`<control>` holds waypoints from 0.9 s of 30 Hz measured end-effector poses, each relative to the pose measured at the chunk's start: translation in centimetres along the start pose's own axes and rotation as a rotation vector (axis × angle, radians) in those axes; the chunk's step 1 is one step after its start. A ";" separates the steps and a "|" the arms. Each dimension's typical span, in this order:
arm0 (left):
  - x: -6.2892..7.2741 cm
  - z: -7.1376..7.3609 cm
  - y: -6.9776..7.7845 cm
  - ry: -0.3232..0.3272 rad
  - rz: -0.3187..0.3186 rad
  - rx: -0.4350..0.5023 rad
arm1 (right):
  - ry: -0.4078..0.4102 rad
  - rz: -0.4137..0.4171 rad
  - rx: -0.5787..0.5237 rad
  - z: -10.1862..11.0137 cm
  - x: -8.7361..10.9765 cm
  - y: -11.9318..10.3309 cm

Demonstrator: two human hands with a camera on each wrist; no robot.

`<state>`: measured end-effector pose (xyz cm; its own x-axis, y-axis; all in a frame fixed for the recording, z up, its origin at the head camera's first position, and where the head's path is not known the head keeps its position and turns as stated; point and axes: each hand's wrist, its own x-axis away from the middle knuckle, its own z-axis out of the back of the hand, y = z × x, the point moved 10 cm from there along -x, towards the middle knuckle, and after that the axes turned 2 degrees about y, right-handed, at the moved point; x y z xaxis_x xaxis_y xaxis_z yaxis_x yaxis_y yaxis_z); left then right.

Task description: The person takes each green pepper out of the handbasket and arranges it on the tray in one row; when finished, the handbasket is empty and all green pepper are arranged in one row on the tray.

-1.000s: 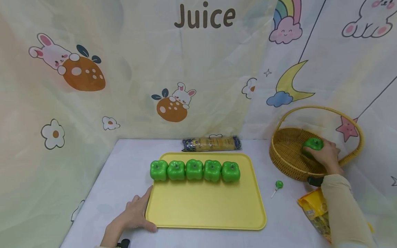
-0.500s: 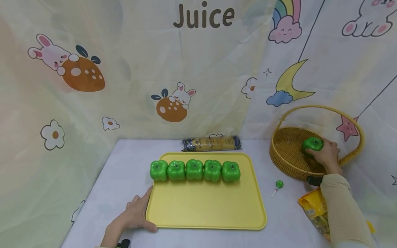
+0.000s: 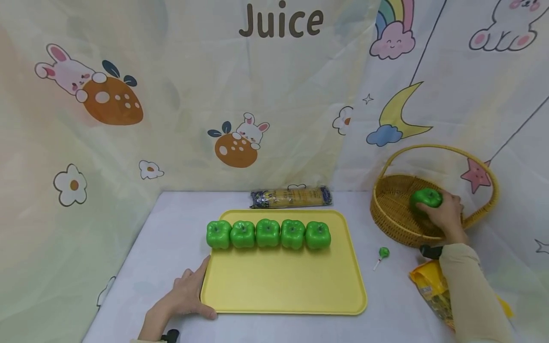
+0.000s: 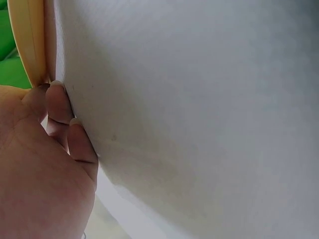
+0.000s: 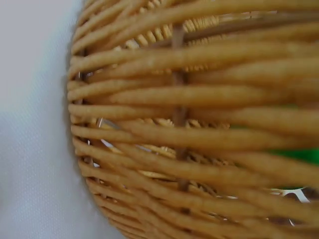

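Inside the wicker basket [image 3: 392, 221], my right hand [image 3: 448, 214] grips a green bell pepper [image 3: 426, 197] between thumb and fingers. Through gaps in the basket weave [image 5: 149, 94], the right wrist view shows a patch of green pepper [image 5: 301, 155]; the hand is hidden there. My left hand [image 3: 184, 293] lies spread at the near left corner of the yellow tray [image 3: 283, 281], thumb by its front edge. In the left wrist view, fingertips of the left hand [image 4: 45, 174] touch the tray rim [image 4: 30, 40]. Several green bell peppers [image 3: 268, 233] stand in a row across the tray's far part.
A pack of spaghetti [image 3: 291, 197] lies behind the tray against the printed cloth backdrop. Between tray and basket is a green lollipop [image 3: 383, 253]. A yellow bag [image 3: 435, 286] lies partly under the right sleeve [image 3: 467, 286]. The basket's handle [image 3: 433, 146] arches over it.
The right hand has shifted slightly left in the basket with the bell pepper. The left hand stays at the tray corner, and the row of peppers has not moved.
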<state>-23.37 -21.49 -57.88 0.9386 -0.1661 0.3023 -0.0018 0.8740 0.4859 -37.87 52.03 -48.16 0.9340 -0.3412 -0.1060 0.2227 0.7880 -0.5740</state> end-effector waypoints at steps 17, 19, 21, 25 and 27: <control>-0.1 0.0 0.2 0.011 -0.030 0.019 | 0.072 0.149 -0.085 1.2 3.0 -5.9; -0.1 0.0 0.2 0.013 -0.037 0.019 | 0.082 0.173 -0.097 1.4 3.5 -6.8; -0.1 0.1 0.2 0.016 -0.041 0.017 | 0.092 0.199 -0.106 1.6 4.2 -7.7; -0.1 0.0 0.2 0.010 -0.042 0.013 | 0.089 0.248 -0.136 1.8 5.8 -9.6; -0.1 0.0 0.2 0.004 -0.038 0.012 | 0.075 0.268 -0.148 1.6 6.6 -10.4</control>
<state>-23.45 -21.31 -57.82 0.9394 -0.1976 0.2801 0.0300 0.8613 0.5073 -33.56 42.37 -41.55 0.9296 -0.1727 -0.3256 -0.0766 0.7736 -0.6291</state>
